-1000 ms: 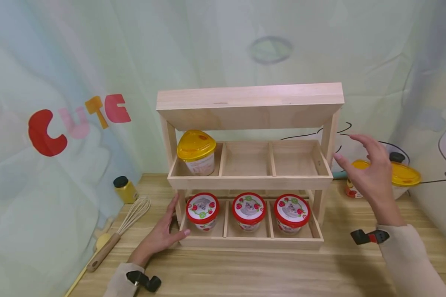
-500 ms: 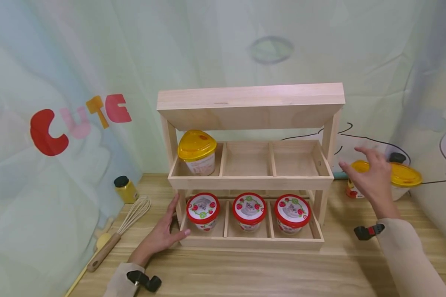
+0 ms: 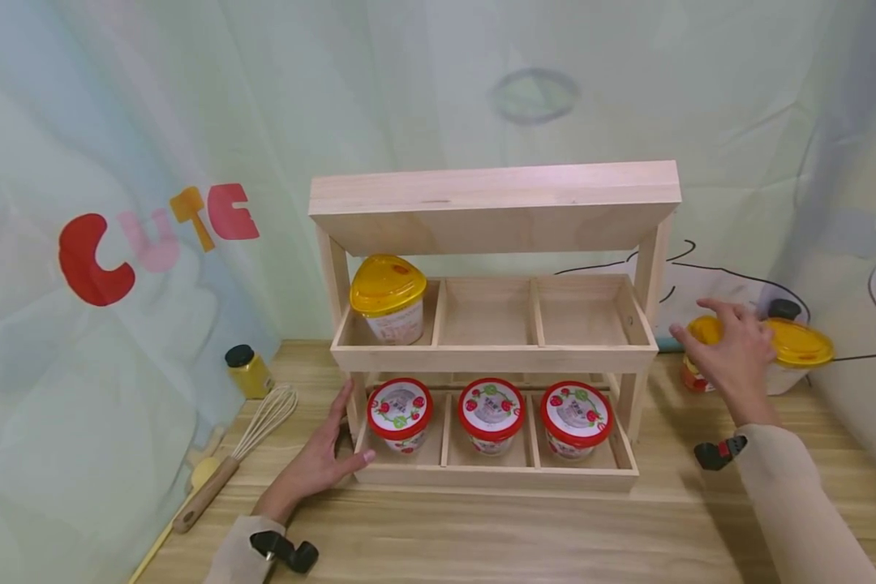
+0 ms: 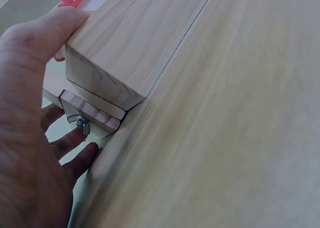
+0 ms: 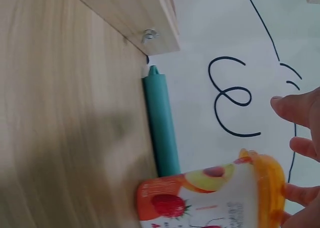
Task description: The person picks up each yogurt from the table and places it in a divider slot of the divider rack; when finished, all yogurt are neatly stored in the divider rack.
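A two-tier wooden display rack (image 3: pixel 496 359) stands in the middle. My left hand (image 3: pixel 319 462) holds its lower left corner. In the left wrist view the thumb lies over the tray's edge, with fingers (image 4: pixel 86 160) around the side near a wing nut. Over at the right, my right hand (image 3: pixel 739 357) is spread above a yellow-lidded fruit-print cup (image 5: pixel 200 198), fingers beside the lid; contact is unclear. Red-lidded cups (image 3: pixel 400 409), (image 3: pixel 491 410), (image 3: pixel 576 414) fill the lower compartments. A yellow-lidded cup (image 3: pixel 387 296) sits in the upper left compartment.
Another yellow-lidded tub (image 3: pixel 799 345) stands behind my right hand, near a black-topped object (image 3: pixel 784 308). A teal stick-like object (image 5: pixel 162 123) lies along the wall. On the left are a whisk (image 3: pixel 222 478) and a yellow jar (image 3: pixel 248 373) with a black lid.
My right hand has moved down and slightly right, away from the rack's side to the yellow-lidded cup. The left hand and the cups in the rack have stayed put.
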The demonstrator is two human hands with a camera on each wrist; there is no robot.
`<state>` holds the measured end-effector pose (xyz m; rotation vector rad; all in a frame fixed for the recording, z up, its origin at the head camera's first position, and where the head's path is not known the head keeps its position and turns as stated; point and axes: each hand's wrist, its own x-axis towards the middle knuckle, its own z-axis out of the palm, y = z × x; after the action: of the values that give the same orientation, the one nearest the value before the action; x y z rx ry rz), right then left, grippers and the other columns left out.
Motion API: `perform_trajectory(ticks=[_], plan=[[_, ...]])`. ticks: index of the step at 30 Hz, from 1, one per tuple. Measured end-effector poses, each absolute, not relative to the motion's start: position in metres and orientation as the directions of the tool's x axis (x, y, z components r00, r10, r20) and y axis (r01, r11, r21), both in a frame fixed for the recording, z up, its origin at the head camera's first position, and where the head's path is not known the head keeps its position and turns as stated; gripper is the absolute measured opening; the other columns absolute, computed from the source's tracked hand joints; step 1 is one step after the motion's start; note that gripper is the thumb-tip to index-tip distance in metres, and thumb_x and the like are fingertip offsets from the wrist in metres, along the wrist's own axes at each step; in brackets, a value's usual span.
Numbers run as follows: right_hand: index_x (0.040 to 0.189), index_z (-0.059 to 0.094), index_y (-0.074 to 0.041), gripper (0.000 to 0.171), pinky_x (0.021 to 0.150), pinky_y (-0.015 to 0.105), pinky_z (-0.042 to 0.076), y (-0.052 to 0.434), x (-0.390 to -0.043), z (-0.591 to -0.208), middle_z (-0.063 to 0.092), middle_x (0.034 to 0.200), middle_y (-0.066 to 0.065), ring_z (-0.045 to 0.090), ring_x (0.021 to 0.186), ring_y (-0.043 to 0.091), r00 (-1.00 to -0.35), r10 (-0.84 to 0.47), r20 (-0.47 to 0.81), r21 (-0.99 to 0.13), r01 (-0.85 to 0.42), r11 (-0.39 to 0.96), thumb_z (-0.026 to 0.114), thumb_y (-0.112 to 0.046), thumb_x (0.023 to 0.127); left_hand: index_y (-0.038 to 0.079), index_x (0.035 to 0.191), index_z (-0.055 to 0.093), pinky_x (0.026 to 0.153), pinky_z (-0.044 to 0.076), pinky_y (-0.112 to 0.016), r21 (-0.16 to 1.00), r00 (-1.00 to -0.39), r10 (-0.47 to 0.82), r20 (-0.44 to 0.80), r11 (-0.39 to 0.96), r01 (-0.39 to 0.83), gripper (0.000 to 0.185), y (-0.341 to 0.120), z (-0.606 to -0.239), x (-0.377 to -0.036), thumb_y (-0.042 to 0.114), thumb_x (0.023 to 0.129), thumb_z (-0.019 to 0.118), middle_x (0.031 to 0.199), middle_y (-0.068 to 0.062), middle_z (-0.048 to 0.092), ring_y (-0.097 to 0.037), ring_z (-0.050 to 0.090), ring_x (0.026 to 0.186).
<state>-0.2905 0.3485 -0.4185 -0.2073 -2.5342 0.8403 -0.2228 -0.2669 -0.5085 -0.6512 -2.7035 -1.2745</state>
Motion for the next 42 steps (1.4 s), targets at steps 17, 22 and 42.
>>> perform_trajectory(ticks=[17,22,42], plan=[[0.138,0.061,0.000,0.046,0.124,0.080,0.010,0.355,-0.290,-0.465,0.039,0.159,0.030,0.020,0.152,0.058,-0.821,0.226,0.525,-0.600,-0.168,0.782,0.074,-0.011,0.095,0.028,0.174,-0.003,0.118,0.035,-0.081,0.709,-0.899,0.357,0.253,0.564,0.423,0.121,-0.265,-0.511,-0.224,0.026,0.090,0.083,0.178,-0.032,0.010,-0.063,0.037,0.153],[0.135,0.063,0.000,0.045,0.126,0.076,0.011,0.357,-0.288,-0.471,0.042,0.157,0.030,0.023,0.151,0.056,-0.781,0.219,0.585,-0.576,-0.210,0.790,0.070,0.000,0.091,0.027,0.175,-0.003,0.118,0.034,-0.081,0.713,-0.901,0.355,0.251,0.562,0.420,0.121,-0.263,-0.512,-0.222,0.026,0.090,0.083,0.178,-0.033,0.010,-0.064,0.035,0.153],[0.129,0.071,0.004,0.041,0.129,0.068,0.018,0.347,-0.286,-0.445,0.055,0.151,0.033,0.036,0.149,0.055,-0.643,0.268,0.717,-0.565,-0.312,0.764,0.074,0.000,0.088,0.029,0.175,-0.004,0.118,0.035,-0.080,0.712,-0.899,0.351,0.263,0.558,0.426,0.120,-0.267,-0.509,-0.224,0.026,0.091,0.083,0.179,-0.031,0.010,-0.062,0.038,0.153]])
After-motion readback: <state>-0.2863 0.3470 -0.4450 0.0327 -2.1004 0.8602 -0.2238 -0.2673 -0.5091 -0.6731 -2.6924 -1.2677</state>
